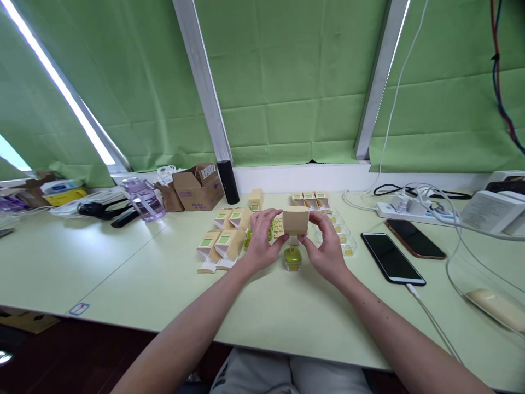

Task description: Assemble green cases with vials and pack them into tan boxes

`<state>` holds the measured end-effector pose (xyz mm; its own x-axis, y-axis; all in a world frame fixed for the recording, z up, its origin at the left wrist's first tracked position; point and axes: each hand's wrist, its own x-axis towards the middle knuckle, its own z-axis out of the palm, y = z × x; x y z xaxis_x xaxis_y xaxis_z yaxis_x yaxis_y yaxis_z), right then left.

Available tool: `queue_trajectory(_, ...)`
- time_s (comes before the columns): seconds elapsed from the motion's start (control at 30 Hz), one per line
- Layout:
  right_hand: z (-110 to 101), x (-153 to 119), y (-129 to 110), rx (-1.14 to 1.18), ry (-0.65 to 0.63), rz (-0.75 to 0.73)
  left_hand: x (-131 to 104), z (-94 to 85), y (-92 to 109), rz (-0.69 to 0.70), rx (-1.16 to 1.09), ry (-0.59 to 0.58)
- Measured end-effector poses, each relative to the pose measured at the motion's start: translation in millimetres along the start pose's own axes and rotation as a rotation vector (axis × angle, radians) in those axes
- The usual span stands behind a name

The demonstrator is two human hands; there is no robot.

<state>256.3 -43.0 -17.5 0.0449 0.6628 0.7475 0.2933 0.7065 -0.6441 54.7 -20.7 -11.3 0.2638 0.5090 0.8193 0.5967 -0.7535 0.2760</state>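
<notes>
A small beige cardboard box is raised above the table between my two hands. My left hand grips its left side with thumb and fingers. On the right side my right hand holds it the same way. Just below the box stands a small clear jar with a green lid. Several beige boxes with green labels lie to the left, some with flaps folded out. Behind my hands is a sheet of small yellow stickers, and clear plastic containers sit to the right.
Three open beige boxes and a single box stand at the back. A brown carton, black cylinder and purple bottle are at left. Two phones, cables and a power strip lie at right.
</notes>
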Motion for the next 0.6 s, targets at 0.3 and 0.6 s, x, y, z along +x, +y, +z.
queue_trajectory(0.3,-3.9,-2.6,2.9,-0.139,-0.073,-0.268,0.7,-5.2,2.2,0.069,0.045,-0.019)
queue_trajectory(0.6,-2.3,-5.7,2.8,-0.234,-0.078,-0.382,-4.1,-7.1,-2.3,0.184,0.159,0.083)
